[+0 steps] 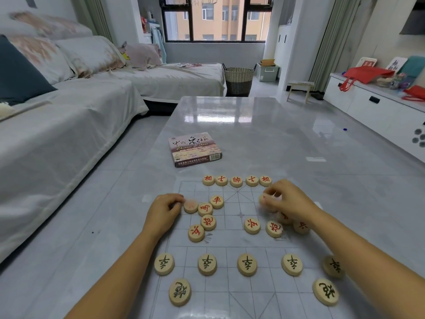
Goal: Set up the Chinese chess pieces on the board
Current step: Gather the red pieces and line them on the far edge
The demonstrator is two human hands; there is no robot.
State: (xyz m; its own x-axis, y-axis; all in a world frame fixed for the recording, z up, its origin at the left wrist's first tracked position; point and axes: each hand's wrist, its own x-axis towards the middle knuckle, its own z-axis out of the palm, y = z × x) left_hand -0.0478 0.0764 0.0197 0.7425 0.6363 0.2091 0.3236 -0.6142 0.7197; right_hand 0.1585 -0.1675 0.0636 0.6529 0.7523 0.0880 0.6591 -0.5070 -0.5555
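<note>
My right hand pinches a red piece in curled fingertips near the far right corner of the board, a clear gridded sheet lying flat at the near end of the tabletop. My left hand sits curled at the board's left edge, fingertips against a blurred piece; I cannot tell whether it grips it. Five red pieces line the far edge, loose red ones lie scattered mid-board, and a row of black pieces runs across the near half. The game box rests on the tabletop just beyond the board. A covered sofa stands off the table's left side.
</note>
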